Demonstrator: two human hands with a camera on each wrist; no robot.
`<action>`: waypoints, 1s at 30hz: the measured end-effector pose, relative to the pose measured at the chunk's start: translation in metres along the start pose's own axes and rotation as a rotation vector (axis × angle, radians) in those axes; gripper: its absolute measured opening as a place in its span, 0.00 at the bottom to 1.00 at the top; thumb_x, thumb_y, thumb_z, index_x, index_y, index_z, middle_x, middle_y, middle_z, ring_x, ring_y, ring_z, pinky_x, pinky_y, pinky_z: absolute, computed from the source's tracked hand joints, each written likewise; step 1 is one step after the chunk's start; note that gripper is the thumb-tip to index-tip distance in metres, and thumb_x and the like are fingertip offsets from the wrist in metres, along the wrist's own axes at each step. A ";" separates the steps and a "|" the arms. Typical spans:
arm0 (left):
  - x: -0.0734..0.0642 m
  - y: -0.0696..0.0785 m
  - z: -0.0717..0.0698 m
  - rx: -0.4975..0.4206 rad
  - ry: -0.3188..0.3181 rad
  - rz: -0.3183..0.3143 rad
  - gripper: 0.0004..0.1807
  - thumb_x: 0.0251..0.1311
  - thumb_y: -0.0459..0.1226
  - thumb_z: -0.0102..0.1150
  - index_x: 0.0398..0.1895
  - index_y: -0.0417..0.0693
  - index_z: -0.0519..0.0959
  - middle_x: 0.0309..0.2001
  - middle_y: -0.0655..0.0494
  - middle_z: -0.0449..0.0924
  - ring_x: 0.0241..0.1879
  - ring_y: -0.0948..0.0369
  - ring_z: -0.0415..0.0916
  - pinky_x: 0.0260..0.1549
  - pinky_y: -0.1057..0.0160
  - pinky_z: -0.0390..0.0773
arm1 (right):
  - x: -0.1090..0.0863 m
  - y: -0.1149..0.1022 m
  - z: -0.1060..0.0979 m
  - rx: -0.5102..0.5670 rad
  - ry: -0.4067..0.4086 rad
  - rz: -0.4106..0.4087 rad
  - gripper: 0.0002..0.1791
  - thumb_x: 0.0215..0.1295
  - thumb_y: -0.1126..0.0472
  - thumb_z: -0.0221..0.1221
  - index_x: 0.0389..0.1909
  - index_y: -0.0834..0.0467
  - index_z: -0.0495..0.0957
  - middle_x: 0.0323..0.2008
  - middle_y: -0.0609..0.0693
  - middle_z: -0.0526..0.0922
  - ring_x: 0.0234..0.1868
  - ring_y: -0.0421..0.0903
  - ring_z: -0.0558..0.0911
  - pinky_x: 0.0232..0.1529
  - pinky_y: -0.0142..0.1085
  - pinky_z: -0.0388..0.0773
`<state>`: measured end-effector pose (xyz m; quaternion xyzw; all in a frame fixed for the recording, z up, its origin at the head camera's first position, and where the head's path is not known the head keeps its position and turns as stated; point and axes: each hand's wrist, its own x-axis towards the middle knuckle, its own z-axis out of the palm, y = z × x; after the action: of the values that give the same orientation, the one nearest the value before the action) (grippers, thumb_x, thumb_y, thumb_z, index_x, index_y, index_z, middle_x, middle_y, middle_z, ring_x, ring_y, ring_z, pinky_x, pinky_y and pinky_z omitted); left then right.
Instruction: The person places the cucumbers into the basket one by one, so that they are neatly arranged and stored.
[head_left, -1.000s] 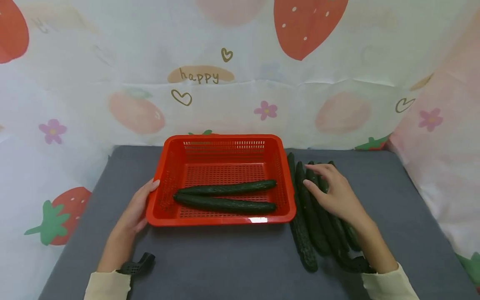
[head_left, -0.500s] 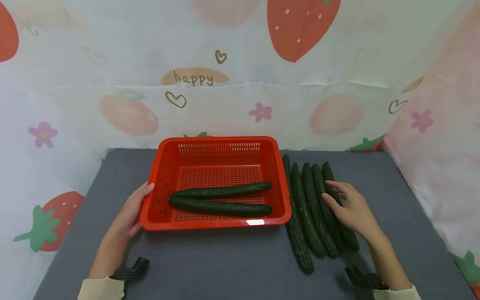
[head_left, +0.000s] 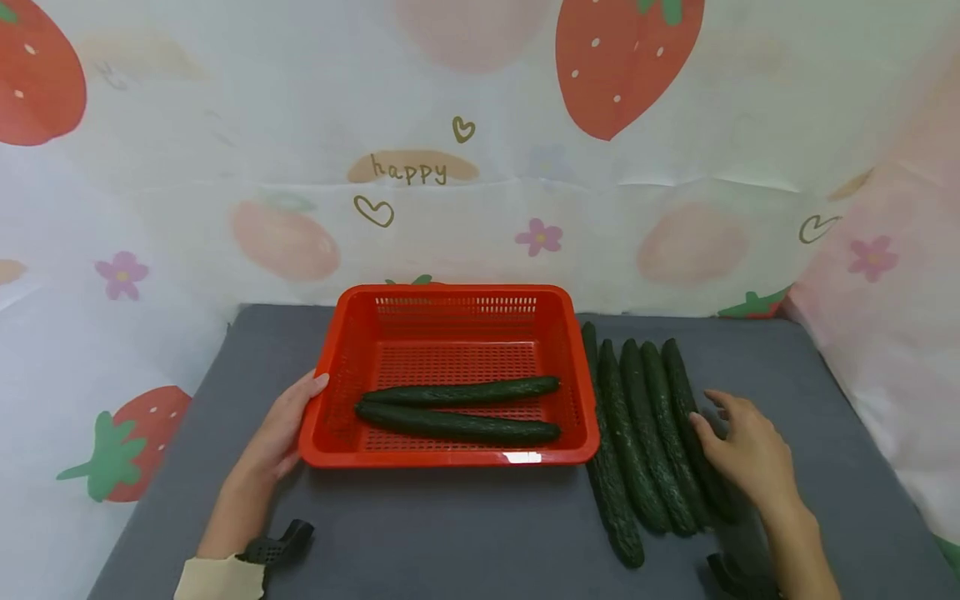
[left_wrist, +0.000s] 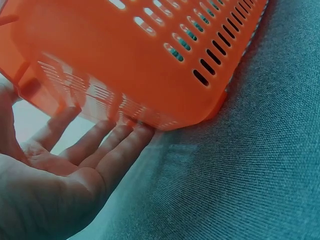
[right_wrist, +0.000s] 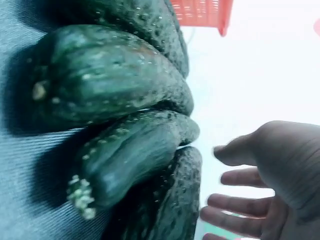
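A red perforated basket (head_left: 333,379) (left_wrist: 150,55) stands on the grey cloth and holds two dark green cucumbers (head_left: 457,408) lying crosswise. My left hand (head_left: 285,425) (left_wrist: 75,165) rests flat against the basket's left wall, fingers straight. To the right of the basket, several more cucumbers (head_left: 648,433) (right_wrist: 125,100) lie side by side, pointing away from me. My right hand (head_left: 746,450) (right_wrist: 260,185) is at the right side of this row, fingers relaxed and spread, thumb tip by the outermost cucumber (head_left: 693,425). It holds nothing.
The grey cloth (head_left: 465,533) covers the table up to a white backdrop printed with strawberries (head_left: 450,167), which also closes in the left and right sides. Black wrist straps (head_left: 281,542) show at both wrists.
My right hand has slid off the top of the cucumber row, moving right and toward me to its outer edge. The left hand stays against the basket.
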<state>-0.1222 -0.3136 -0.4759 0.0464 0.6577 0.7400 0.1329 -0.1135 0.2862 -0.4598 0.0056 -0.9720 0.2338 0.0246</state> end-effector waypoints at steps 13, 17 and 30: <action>-0.004 0.001 -0.001 0.008 0.002 -0.005 0.30 0.86 0.48 0.39 0.83 0.49 0.52 0.59 0.63 0.82 0.51 0.69 0.86 0.51 0.65 0.88 | 0.007 0.002 0.003 -0.032 -0.155 0.041 0.34 0.77 0.49 0.61 0.71 0.71 0.70 0.56 0.74 0.82 0.48 0.65 0.86 0.39 0.58 0.83; -0.002 0.002 0.001 -0.001 0.003 0.001 0.29 0.86 0.48 0.39 0.82 0.49 0.53 0.58 0.63 0.82 0.50 0.69 0.85 0.50 0.66 0.88 | 0.006 0.000 0.003 -0.041 -0.163 0.057 0.34 0.75 0.50 0.61 0.72 0.70 0.70 0.59 0.73 0.81 0.49 0.66 0.86 0.38 0.57 0.83; -0.002 0.001 0.000 0.011 -0.007 0.014 0.28 0.86 0.48 0.39 0.82 0.49 0.55 0.58 0.62 0.83 0.49 0.69 0.85 0.48 0.66 0.88 | 0.009 -0.002 -0.002 -0.060 -0.280 0.210 0.41 0.72 0.47 0.64 0.76 0.66 0.64 0.66 0.74 0.77 0.55 0.71 0.83 0.40 0.59 0.81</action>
<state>-0.1198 -0.3140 -0.4749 0.0546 0.6611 0.7370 0.1298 -0.1219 0.2851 -0.4566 -0.0640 -0.9677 0.2029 -0.1352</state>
